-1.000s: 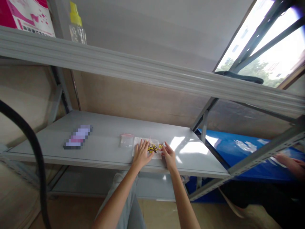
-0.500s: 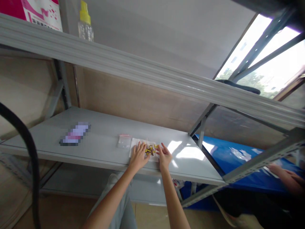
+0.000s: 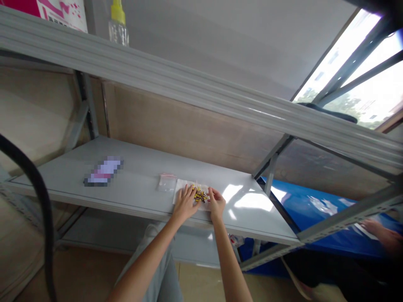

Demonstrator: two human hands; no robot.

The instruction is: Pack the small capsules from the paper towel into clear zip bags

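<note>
A small heap of yellow and dark brown pieces [image 3: 200,195], too small to name, lies on a white sheet [image 3: 180,184] on the grey shelf. My left hand [image 3: 185,202] rests at the heap's left side, palm down, its fingers stretched out over the sheet. On the other side, my right hand [image 3: 217,204] has its fingers bent together at the heap's right edge. Whatever may be between those fingertips is hidden. A clear zip bag [image 3: 167,183] with a red strip lies just left of the sheet.
Farther left lies a blurred-out phone-like object [image 3: 103,171]. An upper shelf beam [image 3: 195,88] crosses above, holding a yellow-topped spray bottle [image 3: 118,25] and a pink-white box [image 3: 63,12]. At right, a co-worker's hand [image 3: 373,226] is over a blue surface [image 3: 317,209].
My right hand's fingers have drawn closer together beside the heap. My left hand stays nearly in place. The whole view has shifted slightly.
</note>
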